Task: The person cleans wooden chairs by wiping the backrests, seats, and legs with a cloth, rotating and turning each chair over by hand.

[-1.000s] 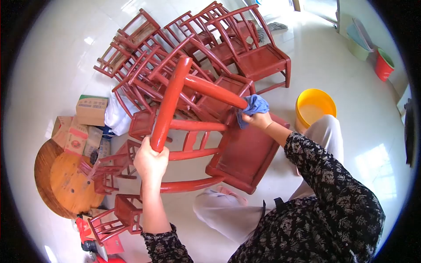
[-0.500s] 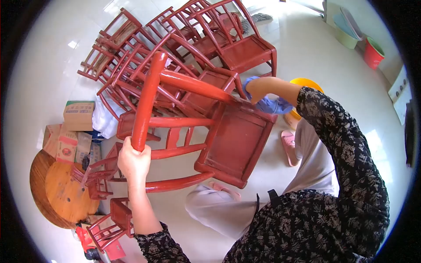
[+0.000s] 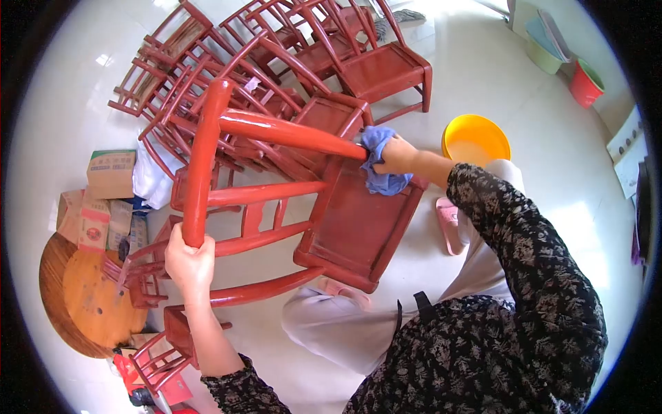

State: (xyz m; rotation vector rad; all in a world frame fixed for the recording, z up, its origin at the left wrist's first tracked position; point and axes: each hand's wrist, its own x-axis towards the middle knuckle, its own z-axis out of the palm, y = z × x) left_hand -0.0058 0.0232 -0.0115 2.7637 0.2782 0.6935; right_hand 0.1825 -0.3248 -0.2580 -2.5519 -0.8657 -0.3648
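Note:
A red wooden chair [image 3: 358, 221] leans toward me, its seat on the right and its backrest reaching left. My left hand [image 3: 189, 265] is wrapped round the end of its thick top rail. In my right hand [image 3: 398, 155] is a bunched blue cloth [image 3: 378, 181], pressed against the back post where it meets the far corner of the seat. The palm side of the right hand is hidden by the cloth.
Several more red chairs [image 3: 386, 72] crowd together beyond. A yellow bucket [image 3: 476, 138] stands right of my right hand. Cardboard boxes [image 3: 112, 172], a round wooden tabletop [image 3: 96, 297] and a small red chair [image 3: 181, 334] are at left. A red bucket [image 3: 586, 83] sits by the wall.
My right hand has moved left with the cloth, from the seat's outer far corner onto the back post. The chair and my left hand have shifted slightly left and down in view.

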